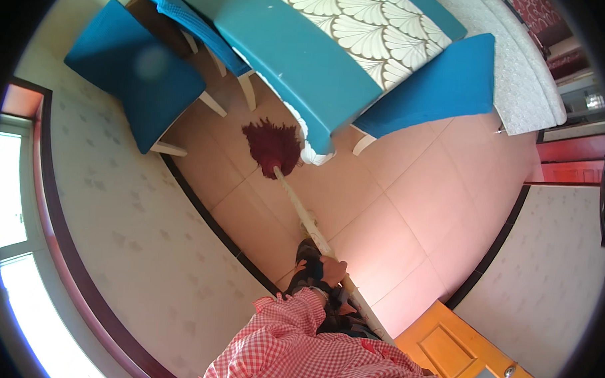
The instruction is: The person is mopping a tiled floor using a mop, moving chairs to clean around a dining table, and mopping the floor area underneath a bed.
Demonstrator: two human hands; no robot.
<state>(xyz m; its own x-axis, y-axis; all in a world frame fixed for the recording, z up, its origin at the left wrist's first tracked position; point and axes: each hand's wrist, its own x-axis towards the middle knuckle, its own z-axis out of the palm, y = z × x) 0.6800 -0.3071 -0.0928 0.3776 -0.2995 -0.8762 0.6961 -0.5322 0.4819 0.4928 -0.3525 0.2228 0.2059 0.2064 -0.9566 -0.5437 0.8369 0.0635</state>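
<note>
My left hand (pixel 333 271) is closed around the long pale handle of a mop (pixel 308 219). The handle slants from the lower right up to the mop's dark red strand head (pixel 272 144). That head lies spread on the tiled floor, beside the hanging edge of a teal tablecloth (pixel 300 62) and in front of a blue-covered chair (pixel 143 73). The red-and-white checked sleeve (pixel 271 328) of my left arm comes in from the lower edge. My right hand does not show; the handle's lower end runs out of sight past my checked clothing.
A second blue chair (pixel 446 87) stands at the table's right side, and another blue chair (pixel 201 25) is against its left. Dark skirting edges the wall (pixel 149 203) on the left. An orange door (pixel 450 347) stands at the lower right. A grey-white covered surface (pixel 526 83) lies beyond the table.
</note>
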